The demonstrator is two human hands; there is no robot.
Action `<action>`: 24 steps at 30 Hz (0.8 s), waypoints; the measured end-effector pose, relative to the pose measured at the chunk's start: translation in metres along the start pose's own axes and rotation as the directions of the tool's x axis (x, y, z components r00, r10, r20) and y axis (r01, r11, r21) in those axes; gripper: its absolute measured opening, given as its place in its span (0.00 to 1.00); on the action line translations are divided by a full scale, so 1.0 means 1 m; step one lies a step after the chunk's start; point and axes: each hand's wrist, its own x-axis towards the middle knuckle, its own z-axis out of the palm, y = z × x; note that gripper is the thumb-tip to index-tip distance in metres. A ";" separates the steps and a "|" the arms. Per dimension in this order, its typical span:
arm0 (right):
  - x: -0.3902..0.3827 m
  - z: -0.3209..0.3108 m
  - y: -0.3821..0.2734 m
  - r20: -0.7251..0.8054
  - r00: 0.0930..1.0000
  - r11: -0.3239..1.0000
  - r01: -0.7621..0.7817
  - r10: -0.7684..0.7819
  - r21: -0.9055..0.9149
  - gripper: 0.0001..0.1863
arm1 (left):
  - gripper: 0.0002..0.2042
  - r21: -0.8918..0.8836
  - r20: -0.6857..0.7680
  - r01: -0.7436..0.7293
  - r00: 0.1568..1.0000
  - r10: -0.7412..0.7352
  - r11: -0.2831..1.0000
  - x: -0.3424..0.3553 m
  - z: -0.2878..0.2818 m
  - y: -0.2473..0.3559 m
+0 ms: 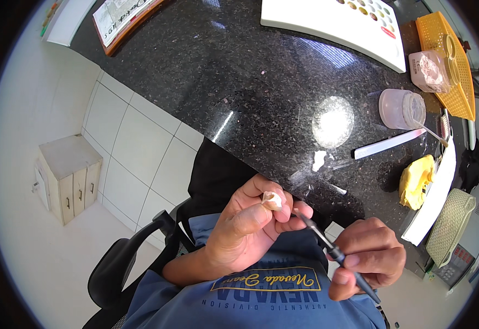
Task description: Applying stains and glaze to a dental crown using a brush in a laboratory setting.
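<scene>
My left hand (242,230) pinches a small off-white piece (271,200) between thumb and fingers, just below the counter's front edge. My right hand (368,255) grips a slim dark pen-like tool (332,249) with a metal shank; its tip is near the fingertips of my left hand, and I cannot tell whether it touches them. Just beyond my hands, white smears (319,160) mark the dark speckled counter (195,77). A yellow lump (415,181), perhaps a cloth or putty, lies to the right, below a long white strip-shaped tool (385,143).
A white palette (332,33), framed board (121,22), clear jar (397,108) with a stick, pink-white container (426,71) and yellow basket (458,96) are on the counter. A pale basket (450,225) is at right. A chair armrest (113,263) and small cabinet (72,175) are left.
</scene>
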 end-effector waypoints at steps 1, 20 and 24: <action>0.001 -0.001 0.001 0.018 1.000 1.000 0.015 -0.014 -0.001 0.09 | 0.08 0.005 0.012 -0.014 1.000 0.014 1.000 0.000 -0.002 -0.001; -0.019 -0.160 -0.015 -0.235 0.961 0.275 -0.189 -0.147 -0.943 0.20 | 0.10 0.456 0.227 -0.280 0.954 0.194 0.845 -0.004 0.056 -0.055; 0.004 -0.168 -0.004 -0.279 0.959 0.071 -0.275 -0.049 -0.959 0.30 | 0.05 0.428 0.280 -0.158 0.959 0.035 0.890 0.011 0.086 -0.075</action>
